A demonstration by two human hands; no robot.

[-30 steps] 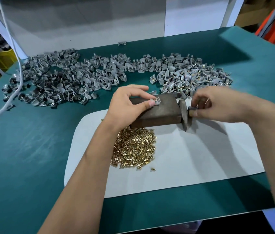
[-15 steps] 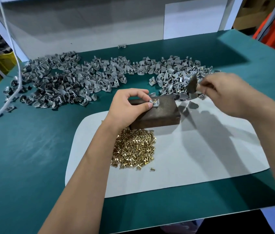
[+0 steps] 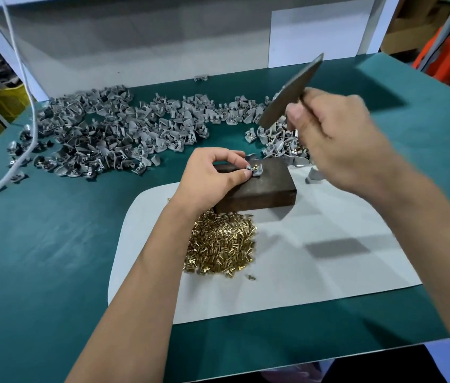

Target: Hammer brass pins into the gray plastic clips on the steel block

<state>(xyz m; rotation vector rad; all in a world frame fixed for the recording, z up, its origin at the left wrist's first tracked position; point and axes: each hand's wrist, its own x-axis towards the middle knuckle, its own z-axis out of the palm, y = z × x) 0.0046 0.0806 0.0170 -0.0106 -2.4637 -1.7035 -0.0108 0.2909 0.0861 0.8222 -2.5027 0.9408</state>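
- Pinching a gray clip (image 3: 254, 170) between thumb and forefinger, the left hand (image 3: 212, 178) holds it down on the top of the steel block (image 3: 259, 189), near the block's far edge
- A brass pin (image 3: 256, 167) stands up out of that clip, its head showing above the gray plastic
- The right hand (image 3: 340, 139) is curled tight round the handle of a hammer (image 3: 291, 91), raised well above the block and off to its right; the dark head tilts up and away, blurred
- The block sits on a pale gray mat (image 3: 315, 272) that lies on the green desk (image 3: 38, 258), the mat's rounded corner towards the left arm
- Just in front of the block, touching its near side, lies a heap of brass pins (image 3: 221, 250); one loose pin (image 3: 251, 277) rests apart at the heap's near edge
- Across the far side of the desk spreads a wide scatter of gray clips (image 3: 102, 136), running from the left edge to behind the right hand
- One clip (image 3: 313, 176) lies alone on the mat just right of the block
- A white cable (image 3: 29, 114) hangs down at the left and trails over the desk
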